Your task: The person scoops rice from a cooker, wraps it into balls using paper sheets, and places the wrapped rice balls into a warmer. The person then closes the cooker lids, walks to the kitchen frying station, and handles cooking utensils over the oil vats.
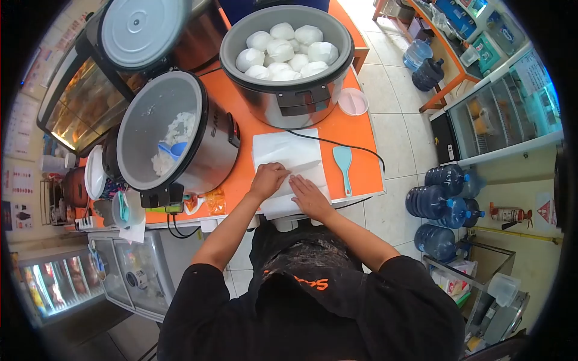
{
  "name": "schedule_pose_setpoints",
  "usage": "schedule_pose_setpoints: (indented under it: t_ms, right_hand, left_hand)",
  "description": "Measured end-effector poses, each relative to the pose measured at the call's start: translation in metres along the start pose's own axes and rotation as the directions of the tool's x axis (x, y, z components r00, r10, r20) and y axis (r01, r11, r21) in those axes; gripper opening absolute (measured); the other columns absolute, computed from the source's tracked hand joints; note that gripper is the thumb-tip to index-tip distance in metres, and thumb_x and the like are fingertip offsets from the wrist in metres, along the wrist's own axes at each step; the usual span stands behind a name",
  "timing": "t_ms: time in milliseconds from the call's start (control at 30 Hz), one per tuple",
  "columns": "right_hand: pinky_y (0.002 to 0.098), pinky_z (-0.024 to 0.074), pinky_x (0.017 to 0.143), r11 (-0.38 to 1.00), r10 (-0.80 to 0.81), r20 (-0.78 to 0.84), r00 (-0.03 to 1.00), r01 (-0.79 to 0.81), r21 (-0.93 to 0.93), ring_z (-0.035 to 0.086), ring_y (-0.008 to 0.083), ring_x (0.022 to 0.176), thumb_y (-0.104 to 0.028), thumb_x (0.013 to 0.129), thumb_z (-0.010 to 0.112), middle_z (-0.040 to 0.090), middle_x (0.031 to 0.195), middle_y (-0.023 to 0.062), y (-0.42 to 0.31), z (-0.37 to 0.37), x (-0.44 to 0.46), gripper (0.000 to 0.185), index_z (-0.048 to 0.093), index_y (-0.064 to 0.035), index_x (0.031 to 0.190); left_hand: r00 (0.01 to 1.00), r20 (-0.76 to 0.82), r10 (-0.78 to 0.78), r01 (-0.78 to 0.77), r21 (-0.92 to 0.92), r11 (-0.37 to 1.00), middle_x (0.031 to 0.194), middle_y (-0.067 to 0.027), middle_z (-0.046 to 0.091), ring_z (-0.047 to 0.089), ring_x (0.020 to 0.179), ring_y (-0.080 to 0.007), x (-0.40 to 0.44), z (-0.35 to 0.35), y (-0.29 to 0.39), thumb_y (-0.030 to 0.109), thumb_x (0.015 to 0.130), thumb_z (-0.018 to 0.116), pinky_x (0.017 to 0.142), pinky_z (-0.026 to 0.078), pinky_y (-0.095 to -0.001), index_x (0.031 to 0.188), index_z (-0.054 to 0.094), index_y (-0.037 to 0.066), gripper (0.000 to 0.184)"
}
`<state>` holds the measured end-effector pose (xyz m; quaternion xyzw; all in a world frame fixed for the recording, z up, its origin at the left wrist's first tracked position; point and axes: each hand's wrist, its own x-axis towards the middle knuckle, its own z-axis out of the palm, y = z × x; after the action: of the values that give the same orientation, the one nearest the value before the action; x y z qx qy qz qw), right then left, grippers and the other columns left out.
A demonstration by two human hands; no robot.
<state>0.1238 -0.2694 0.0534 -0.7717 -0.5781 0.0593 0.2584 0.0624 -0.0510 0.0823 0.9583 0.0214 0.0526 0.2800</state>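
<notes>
The left hand [272,180] curls on flat white paper [289,154], grip unclear. The right hand [309,197] lies there, grip open, empty.

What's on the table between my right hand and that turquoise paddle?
In the head view, the edge of the white paper comes beside your right hand, then a bare strip of orange tabletop before the turquoise paddle.

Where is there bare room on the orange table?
Between the spatula and the table's right edge, with the cord along the far side. A narrow strip also shows between the left cooker and the paper. Crowded: front-left, by the packets.
</notes>
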Motion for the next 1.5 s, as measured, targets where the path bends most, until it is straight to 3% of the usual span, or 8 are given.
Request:
schedule_pose_setpoints:
  t_ms: [267, 467, 567, 733, 933, 1133, 1333, 1500]
  right_hand:
    - [0.0446, 0.0421, 0.102, 0.995, 0.098, -0.111, 0.989, -0.095, 0.030, 0.049, 0.0317, 0.133, -0.009, 0.087, 0.059, 0.054, 0.141, 0.0153, 0.000, 0.001, -0.017, 0.049, 0.056, -0.0009, 0.135]
    - [0.0420, 0.0434, 0.095, 0.978, -0.035, -0.333, 0.942, -0.037, -0.207, 0.059, 0.0291, 0.111, -0.005, 0.083, 0.058, 0.064, 0.119, 0.0117, 0.004, -0.035, 0.025, 0.040, 0.066, -0.0066, 0.122]
    - [0.0415, 0.0447, 0.093, 0.999, -0.033, -0.226, 0.974, 0.029, -0.020, 0.061, 0.0294, 0.104, -0.004, 0.081, 0.058, 0.065, 0.111, 0.0117, 0.039, -0.011, 0.020, 0.035, 0.067, -0.0049, 0.115]
    - [0.0403, 0.0474, 0.090, 0.996, -0.086, -0.195, 0.977, 0.089, 0.008, 0.061, 0.0297, 0.101, -0.003, 0.080, 0.059, 0.065, 0.108, 0.0119, 0.048, -0.015, 0.021, 0.031, 0.068, -0.0032, 0.110]
    - [0.0403, 0.0496, 0.092, 0.991, -0.123, -0.168, 0.978, 0.131, 0.039, 0.062, 0.0301, 0.104, -0.002, 0.081, 0.060, 0.066, 0.112, 0.0117, 0.058, -0.007, 0.010, 0.032, 0.068, -0.0028, 0.111]
    - [0.0396, 0.0516, 0.092, 0.993, -0.080, -0.121, 0.989, 0.090, 0.080, 0.064, 0.0297, 0.105, -0.004, 0.082, 0.063, 0.069, 0.114, 0.0122, 0.061, 0.000, 0.007, 0.031, 0.069, -0.0018, 0.113]
    - [0.0409, 0.0524, 0.092, 0.993, -0.057, -0.189, 0.980, 0.075, 0.088, 0.064, 0.0307, 0.105, -0.006, 0.085, 0.069, 0.069, 0.117, 0.0139, 0.041, -0.006, -0.009, 0.031, 0.066, 0.0003, 0.116]
    - [0.0442, 0.0528, 0.089, 0.996, 0.000, -0.160, 0.987, 0.015, 0.091, 0.065, 0.0333, 0.101, -0.011, 0.088, 0.067, 0.069, 0.109, 0.0165, 0.052, 0.020, -0.015, 0.034, 0.064, -0.0015, 0.120]
  left_hand:
    - [0.993, -0.095, 0.063, -0.057, 0.057, 0.997, 0.100, -0.0003, 0.069, 0.063, 0.102, -0.0218, -0.021, 0.019, -0.002, 0.012, 0.083, 0.071, 0.091, 0.045, -0.0408, 0.106, 0.078, 0.017, 0.024]
    - [0.995, -0.047, 0.083, -0.078, 0.094, 0.992, 0.103, -0.0004, 0.068, 0.063, 0.105, -0.0219, -0.023, 0.013, 0.003, 0.012, 0.084, 0.071, 0.092, 0.045, -0.0409, 0.109, 0.077, 0.017, 0.026]
    - [0.996, -0.052, 0.070, -0.067, 0.068, 0.995, 0.104, -0.0027, 0.068, 0.063, 0.105, -0.0244, -0.022, 0.009, 0.004, 0.011, 0.085, 0.071, 0.092, 0.045, -0.0420, 0.110, 0.075, 0.015, 0.025]
    - [0.995, -0.089, -0.037, 0.038, 0.013, 0.999, 0.106, -0.0065, 0.068, 0.063, 0.107, -0.0280, -0.034, 0.002, 0.003, 0.009, 0.087, 0.069, 0.096, 0.044, -0.0441, 0.110, 0.071, 0.014, 0.024]
    - [0.998, -0.061, 0.026, -0.018, 0.129, 0.992, 0.108, -0.0063, 0.068, 0.063, 0.110, -0.0255, -0.052, 0.009, -0.004, 0.009, 0.088, 0.068, 0.103, 0.041, -0.0439, 0.108, 0.072, 0.014, 0.021]
    - [0.990, -0.142, 0.016, -0.010, 0.041, 0.999, 0.117, -0.0103, 0.065, 0.060, 0.117, -0.0293, -0.066, 0.035, -0.007, 0.014, 0.088, 0.072, 0.109, 0.040, -0.0462, 0.123, 0.064, 0.009, 0.037]
    - [0.979, -0.163, -0.119, 0.103, -0.106, 0.989, 0.127, -0.0167, 0.060, 0.057, 0.120, -0.0371, -0.076, 0.045, -0.001, 0.018, 0.082, 0.079, 0.101, 0.047, -0.0448, 0.126, 0.059, 0.007, 0.050]
    - [0.965, -0.240, -0.109, 0.097, -0.058, 0.994, 0.116, -0.0138, 0.067, 0.062, 0.111, -0.0347, -0.081, 0.060, -0.013, 0.016, 0.081, 0.079, 0.094, 0.049, -0.0449, 0.123, 0.060, 0.009, 0.047]
